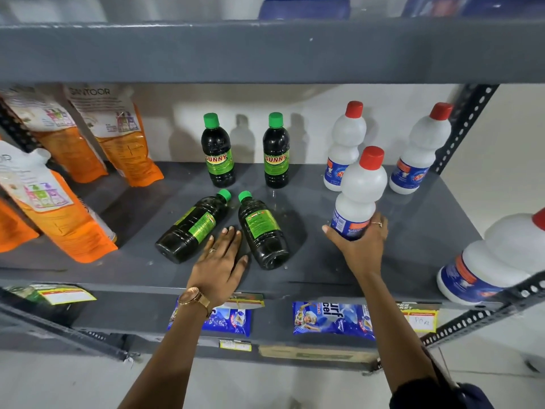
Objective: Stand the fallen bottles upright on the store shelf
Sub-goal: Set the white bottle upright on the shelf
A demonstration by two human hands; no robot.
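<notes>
On the grey shelf (pixel 413 208), orange pouches (pixel 67 219) lean at the left. Two dark green-capped bottles (pixel 191 227) lie fallen at the centre, two more upright behind. Your left hand (pixel 219 262) rests open and flat between the fallen pair. Your right hand (pixel 361 242) grips an upright white red-capped bottle (pixel 358 193) at its base.
</notes>
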